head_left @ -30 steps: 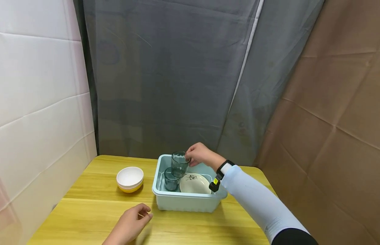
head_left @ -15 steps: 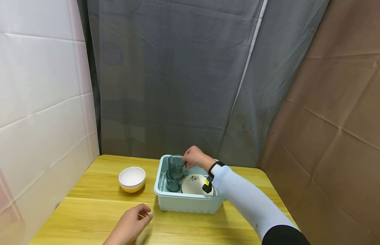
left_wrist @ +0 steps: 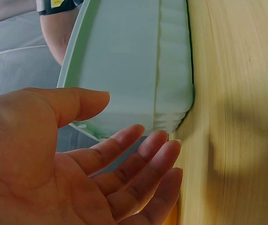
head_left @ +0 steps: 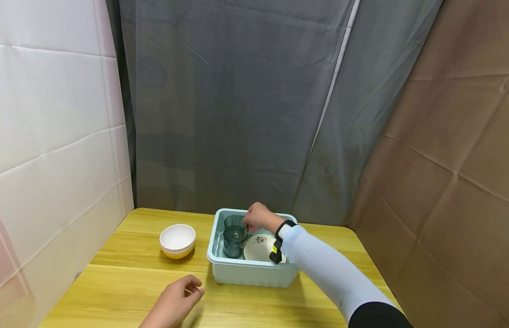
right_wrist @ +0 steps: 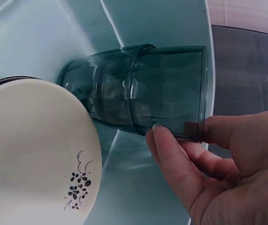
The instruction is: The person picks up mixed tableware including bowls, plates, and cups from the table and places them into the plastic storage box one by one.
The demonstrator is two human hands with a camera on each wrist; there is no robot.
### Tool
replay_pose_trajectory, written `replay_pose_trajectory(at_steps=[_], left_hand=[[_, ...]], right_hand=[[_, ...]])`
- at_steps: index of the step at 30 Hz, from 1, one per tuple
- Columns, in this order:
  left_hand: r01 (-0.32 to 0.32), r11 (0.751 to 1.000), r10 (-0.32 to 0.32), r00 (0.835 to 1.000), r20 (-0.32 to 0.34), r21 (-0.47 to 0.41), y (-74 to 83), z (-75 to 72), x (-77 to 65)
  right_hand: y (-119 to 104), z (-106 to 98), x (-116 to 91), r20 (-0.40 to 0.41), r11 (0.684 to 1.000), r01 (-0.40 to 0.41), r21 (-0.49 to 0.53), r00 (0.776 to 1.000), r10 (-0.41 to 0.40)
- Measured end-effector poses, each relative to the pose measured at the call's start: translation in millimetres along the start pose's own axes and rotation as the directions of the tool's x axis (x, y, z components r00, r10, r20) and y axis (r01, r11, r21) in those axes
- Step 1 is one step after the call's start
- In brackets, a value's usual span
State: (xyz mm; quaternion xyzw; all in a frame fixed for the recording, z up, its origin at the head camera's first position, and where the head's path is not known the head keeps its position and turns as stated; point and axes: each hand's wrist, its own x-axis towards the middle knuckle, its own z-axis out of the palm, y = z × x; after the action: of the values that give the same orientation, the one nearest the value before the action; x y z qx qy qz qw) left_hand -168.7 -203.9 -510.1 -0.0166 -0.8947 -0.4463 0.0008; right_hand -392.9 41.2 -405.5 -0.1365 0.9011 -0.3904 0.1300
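My right hand (head_left: 259, 216) reaches into a pale blue plastic basin (head_left: 254, 273) and pinches the rim of a teal glass (right_wrist: 176, 89) between thumb and fingers. That glass sits partly nested inside a second teal glass (right_wrist: 77, 77), both on the basin's left side. Beside them leans a cream plate (right_wrist: 35, 140) with a dark flower print; the right wrist view shows another rim behind it. My left hand (head_left: 176, 298) hovers over the table in front of the basin, fingers loosely curved and holding nothing. Its palm shows in the left wrist view.
A stack of bowls (head_left: 177, 238), white above and yellow at the bottom, stands on the wooden table (head_left: 115, 282) left of the basin. A grey curtain (head_left: 238, 114) hangs behind the table, with a white sheet at left and a brown one at right.
My right hand has brought the upper glass left and down into the lower glass, still gripping its rim. The left hand stays in nearly the same place.
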Motion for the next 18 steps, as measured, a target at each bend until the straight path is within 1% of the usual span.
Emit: replay_pose_trajectory(at_steps=[3,8,15,16,18], left_hand=[[0.004,1.0,-0.004,1.0,0.002,-0.003,-1.1,-0.1,-0.3],[0.016,1.0,-0.016,1.0,-0.005,-0.002,-1.3,-0.2,-1.2],[0.032,0.999,-0.032,0.999,-0.015,0.002,-0.9,-1.5,-1.4],[0.032,0.999,-0.032,0.999,-0.016,0.004,-0.9,-2.0,-1.5],[0.033,0.999,-0.033,0.999,-0.018,0.007,-1.0,-2.5,-1.6]], right_hand=[[-2,4,0,0.003,0.999,-0.027,-0.041,1.0,0.027],[-3,10,2,0.002,0.995,-0.064,-0.08,0.998,0.064],[-10,9,-3,0.005,0.992,-0.066,-0.106,0.998,0.067],[-10,9,-1,0.006,0.991,-0.079,-0.105,0.997,0.081],[-2,12,14,0.01,0.986,-0.11,-0.122,0.994,0.112]])
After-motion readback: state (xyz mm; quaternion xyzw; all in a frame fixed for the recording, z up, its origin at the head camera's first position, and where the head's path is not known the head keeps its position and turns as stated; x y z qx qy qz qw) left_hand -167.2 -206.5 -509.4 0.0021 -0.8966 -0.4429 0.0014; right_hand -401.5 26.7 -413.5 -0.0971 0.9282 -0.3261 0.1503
